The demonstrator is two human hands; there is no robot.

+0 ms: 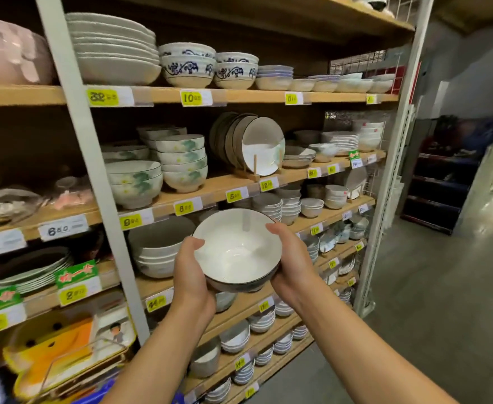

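1. A white bowl (pixel 236 249) with a thin dark rim and a dark outer wall was held in the air in front of a shop's wooden shelving (pixel 254 96). Its mouth was tilted towards the camera, and no shelf board was touched by it.
2. The bowl was gripped from both sides. The left hand (pixel 191 272) was curled round its left wall, with the thumb laid against the rim and the fingers tucked beneath, hidden from view.
3. The right hand (pixel 289 266) was wrapped round the opposite side in the same way, its thumb hooked over the rim at the upper right and its fingers closed under the base.
4. Just behind the left hand, a stack of grey bowls (pixel 157 246) was seen on the shelf at the level of the held bowl.
5. One shelf above, bowls painted with green leaves (pixel 181 161) were piled in several stacks. Dark-rimmed plates (pixel 257 144) were stood on edge in a wooden rack (pixel 254 166) just beside them.
6. On the shelf above that, blue-patterned bowls (pixel 188 65) were stacked next to a pile of white plates (pixel 114 48).
7. Yellow price tags (pixel 191 97) were fixed along the shelf edges; most figures were too blurred to be read.
8. A grey concrete floor (pixel 414 301) was seen to the right of the shelving.
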